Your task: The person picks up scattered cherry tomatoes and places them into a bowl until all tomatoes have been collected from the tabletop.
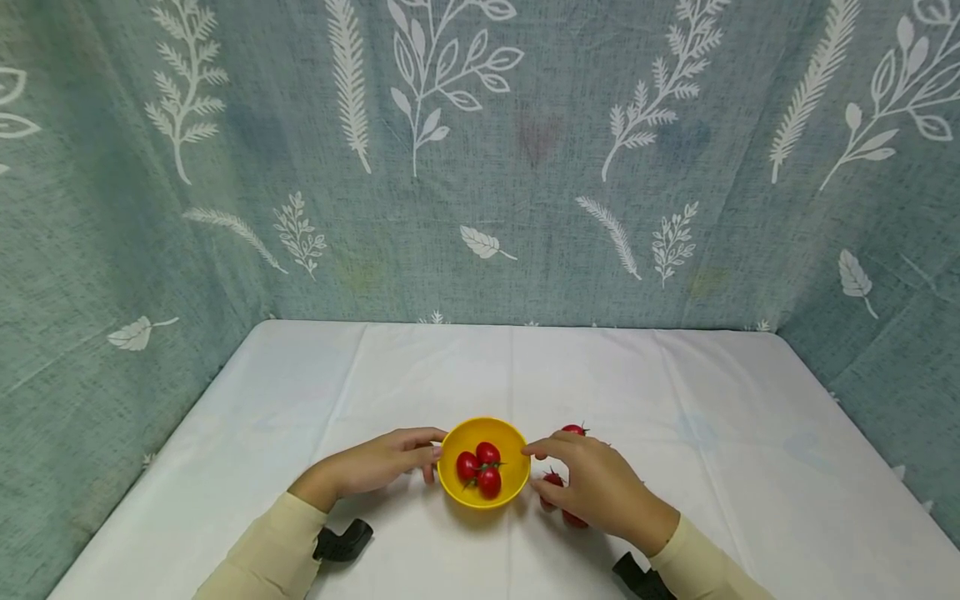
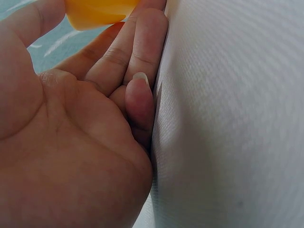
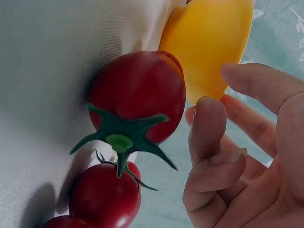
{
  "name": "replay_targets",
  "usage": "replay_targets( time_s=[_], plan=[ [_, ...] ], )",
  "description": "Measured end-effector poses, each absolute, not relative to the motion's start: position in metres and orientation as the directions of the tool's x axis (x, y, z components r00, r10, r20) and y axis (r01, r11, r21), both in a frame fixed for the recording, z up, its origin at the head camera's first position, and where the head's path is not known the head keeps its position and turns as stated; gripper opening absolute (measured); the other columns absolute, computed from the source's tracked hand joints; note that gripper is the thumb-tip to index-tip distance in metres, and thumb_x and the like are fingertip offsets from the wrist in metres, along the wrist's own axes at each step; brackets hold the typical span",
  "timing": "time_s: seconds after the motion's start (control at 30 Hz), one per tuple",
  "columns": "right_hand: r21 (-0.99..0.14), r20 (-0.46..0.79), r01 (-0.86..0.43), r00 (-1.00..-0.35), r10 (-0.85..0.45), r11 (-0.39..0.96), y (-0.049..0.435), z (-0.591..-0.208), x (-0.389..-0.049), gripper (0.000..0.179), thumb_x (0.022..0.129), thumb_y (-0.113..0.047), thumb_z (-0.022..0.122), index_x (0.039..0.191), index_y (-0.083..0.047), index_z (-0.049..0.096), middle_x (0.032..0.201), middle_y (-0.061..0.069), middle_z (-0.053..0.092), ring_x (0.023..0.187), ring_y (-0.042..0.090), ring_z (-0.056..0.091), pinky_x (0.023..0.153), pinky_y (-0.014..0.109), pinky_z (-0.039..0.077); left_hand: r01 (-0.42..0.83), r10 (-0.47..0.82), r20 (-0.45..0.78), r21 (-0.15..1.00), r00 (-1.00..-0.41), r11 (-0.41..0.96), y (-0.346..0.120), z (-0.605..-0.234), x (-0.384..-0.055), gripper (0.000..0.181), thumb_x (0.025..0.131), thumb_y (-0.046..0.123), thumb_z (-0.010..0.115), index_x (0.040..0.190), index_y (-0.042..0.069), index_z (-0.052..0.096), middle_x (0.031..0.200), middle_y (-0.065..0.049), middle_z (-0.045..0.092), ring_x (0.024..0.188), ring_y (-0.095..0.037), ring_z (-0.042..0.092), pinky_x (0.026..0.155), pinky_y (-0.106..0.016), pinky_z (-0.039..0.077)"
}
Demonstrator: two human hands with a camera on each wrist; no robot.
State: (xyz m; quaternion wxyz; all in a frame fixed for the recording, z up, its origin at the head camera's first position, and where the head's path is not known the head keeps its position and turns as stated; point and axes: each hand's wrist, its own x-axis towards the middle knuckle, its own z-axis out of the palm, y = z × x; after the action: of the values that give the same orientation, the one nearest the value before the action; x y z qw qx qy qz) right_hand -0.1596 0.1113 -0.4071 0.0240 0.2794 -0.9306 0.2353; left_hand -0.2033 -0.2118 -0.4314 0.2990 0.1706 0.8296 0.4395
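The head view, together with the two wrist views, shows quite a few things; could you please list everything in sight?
Bowl: one, yellow, on the table between the hands.
Tomatoes in the bowl: three, red.
Loose tomatoes: at least three, red with green stems, on the table by the right hand; exact count partly hidden.
Table: one, white covering, below everything.
Curtain: blue-green with white leaf prints, behind and beside the table.
Wrist devices: two, black, by the wrists.
Sleeves: two, beige, on the forearms.
Left hand: one, at the bowl's left.
Right hand: one, at the bowl's right.
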Motion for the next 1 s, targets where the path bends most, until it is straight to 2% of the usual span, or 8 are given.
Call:
replay_targets(
  time_s=[0.1,0.33,0.6,1.0],
  plan=[
    [-0.429,0.185,-0.525,-0.848,-0.497,0.735,0.112,-0.407,-0.160,0.034,0.085,-0.029,0.079,0.118,-0.023,0.072,0.106,-0.007,0.073,0.091,0.009,0.068,0.082,0.034,0.056,0.024,0.546,-0.344,0.830,-0.764,0.557,-0.212,-0.432,-0.203,0.044,0.104,0.048,0.045,0.141,0.026,0.054,0.097,-0.002,0.069,0.113,-0.021,0.049,0.091,-0.043,0.033],
    [-0.435,0.159,-0.501,-0.861,-0.484,0.748,0.114,-0.407,-0.162,0.035,0.085,-0.025,0.079,0.119,-0.022,0.072,0.101,-0.008,0.072,0.087,0.010,0.066,0.081,0.036,0.054,0.026,0.551,-0.334,0.838,-0.765,0.545,-0.212,-0.431,-0.203,0.043,0.104,0.047,0.047,0.140,0.024,0.054,0.097,-0.003,0.069,0.107,-0.022,0.051,0.083,-0.040,0.034],
    [-0.448,0.053,-0.440,-0.882,-0.469,0.778,0.116,-0.406,-0.166,0.033,0.084,-0.024,0.080,0.115,-0.017,0.073,0.098,-0.007,0.071,0.085,0.012,0.062,0.079,0.037,0.053,0.011,0.543,-0.342,0.839,-0.767,0.545,-0.213,-0.431,-0.203,0.044,0.104,0.048,0.047,0.141,0.025,0.054,0.099,-0.004,0.068,0.106,-0.022,0.050,0.079,-0.039,0.034],
    [-0.463,-0.017,-0.406,-0.885,-0.466,0.788,0.120,-0.410,-0.170,0.034,0.082,-0.026,0.082,0.115,-0.018,0.073,0.092,-0.014,0.070,0.082,0.010,0.058,0.071,0.028,0.049,0.015,0.548,-0.340,0.840,-0.764,0.542,-0.212,-0.431,-0.203,0.044,0.104,0.047,0.047,0.140,0.023,0.054,0.098,-0.004,0.068,0.111,-0.022,0.050,0.086,-0.041,0.033]
  ],
)
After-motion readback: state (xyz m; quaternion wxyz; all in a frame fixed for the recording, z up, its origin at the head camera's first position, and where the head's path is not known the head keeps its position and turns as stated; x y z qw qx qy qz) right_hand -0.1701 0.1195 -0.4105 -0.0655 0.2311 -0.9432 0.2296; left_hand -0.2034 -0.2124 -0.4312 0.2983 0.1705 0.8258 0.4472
